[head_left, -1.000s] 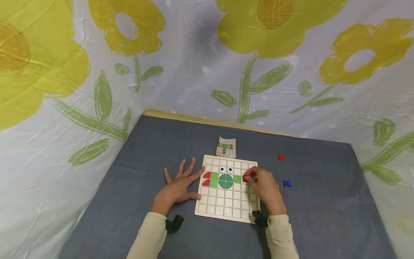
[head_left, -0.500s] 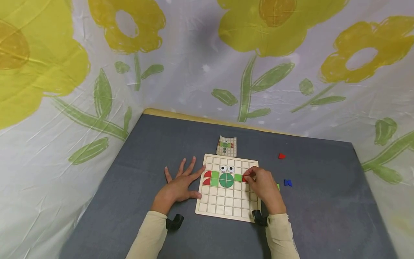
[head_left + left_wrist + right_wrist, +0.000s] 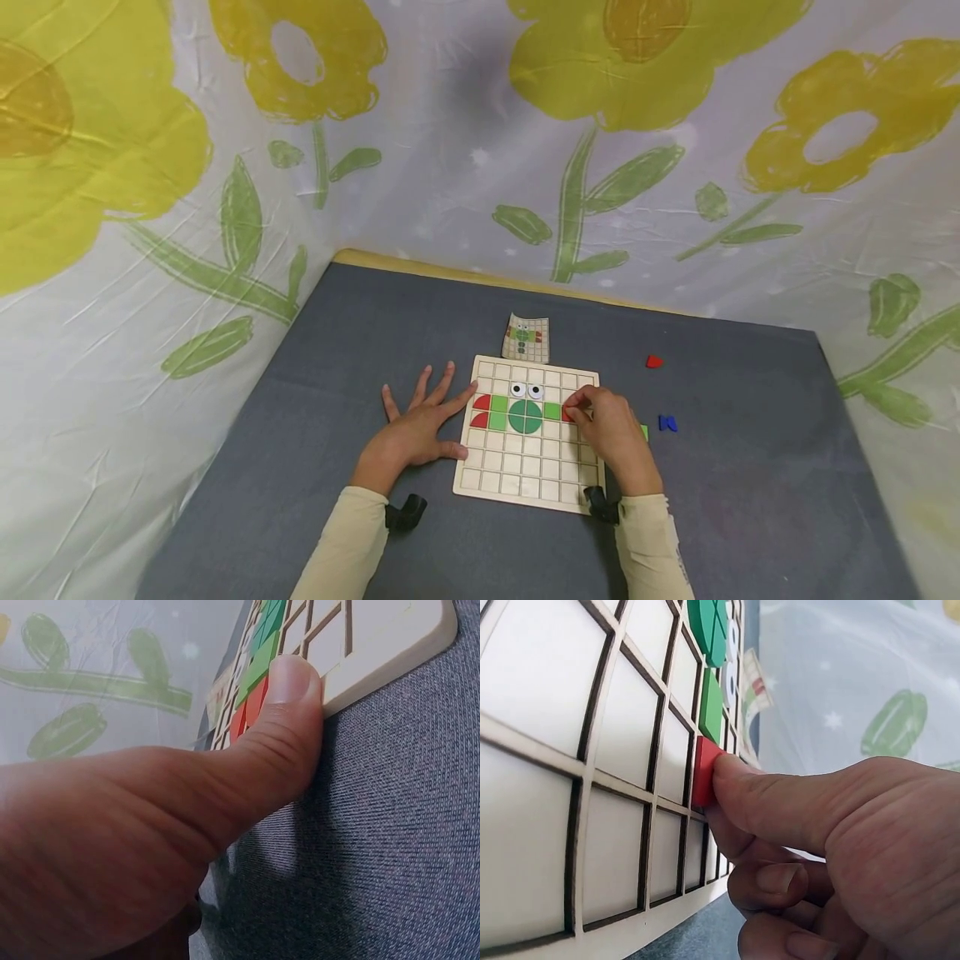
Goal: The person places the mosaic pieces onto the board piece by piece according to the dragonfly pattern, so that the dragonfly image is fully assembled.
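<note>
A wooden grid board (image 3: pixel 510 483) lies on the table. My left hand (image 3: pixel 412 437) is spread flat at its left side, index fingertip and thumb on the edge; the thumb (image 3: pixel 292 690) presses the rim in the left wrist view. Between thumb and fingers, my right hand (image 3: pixel 613 425) pinches a red piece (image 3: pixel 705 771) at a grid cell, just right of a light green square (image 3: pixel 552 412). A dark green circle of quarter pieces (image 3: pixel 525 425) sits mid-board below two eye discs (image 3: pixel 517 390). Two red quarter-rounds (image 3: pixel 481 403) and green squares (image 3: pixel 498 421) fill cells at left.
Behind the board lies a printed pattern card (image 3: pixel 527 342) with a curled corner. To the right are a loose red piece (image 3: pixel 654 362) and blue pieces (image 3: pixel 667 423). A light green piece (image 3: pixel 644 432) is partly hidden by my right hand. A flower-printed cloth (image 3: pixel 450 167) surrounds the grey table (image 3: pixel 315 358).
Both hands stay in almost the same place, with the red piece still pinched at the same cell. The whole head view has shifted very slightly.
</note>
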Tool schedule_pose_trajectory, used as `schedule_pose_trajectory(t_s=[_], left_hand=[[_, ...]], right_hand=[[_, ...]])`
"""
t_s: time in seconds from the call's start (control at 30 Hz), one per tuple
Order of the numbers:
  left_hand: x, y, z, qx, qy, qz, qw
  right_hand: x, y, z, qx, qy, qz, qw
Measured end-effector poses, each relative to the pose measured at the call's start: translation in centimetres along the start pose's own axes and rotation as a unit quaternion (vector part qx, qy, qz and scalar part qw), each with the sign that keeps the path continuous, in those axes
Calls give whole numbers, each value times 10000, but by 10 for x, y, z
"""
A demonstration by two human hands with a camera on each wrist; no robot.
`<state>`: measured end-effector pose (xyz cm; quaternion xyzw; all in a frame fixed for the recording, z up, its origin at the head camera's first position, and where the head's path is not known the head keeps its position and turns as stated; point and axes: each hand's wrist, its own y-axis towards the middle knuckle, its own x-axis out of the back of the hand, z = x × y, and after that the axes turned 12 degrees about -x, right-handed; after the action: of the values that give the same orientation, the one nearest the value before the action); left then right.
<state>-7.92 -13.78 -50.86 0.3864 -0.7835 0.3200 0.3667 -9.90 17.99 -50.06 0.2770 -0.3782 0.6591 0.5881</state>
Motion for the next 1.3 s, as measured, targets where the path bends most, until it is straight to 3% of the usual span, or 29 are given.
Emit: schedule_pose_trajectory(t_s=[0.93,1.3], left_hand=[[1,-2,1,-20,-41,23,10000],[0,-1,1,-41,-51,19,10000]], right_hand=[[-1,-2,1,-86,-141,-85,9998],[9,-2,-13,-27,-45,-549,9985]])
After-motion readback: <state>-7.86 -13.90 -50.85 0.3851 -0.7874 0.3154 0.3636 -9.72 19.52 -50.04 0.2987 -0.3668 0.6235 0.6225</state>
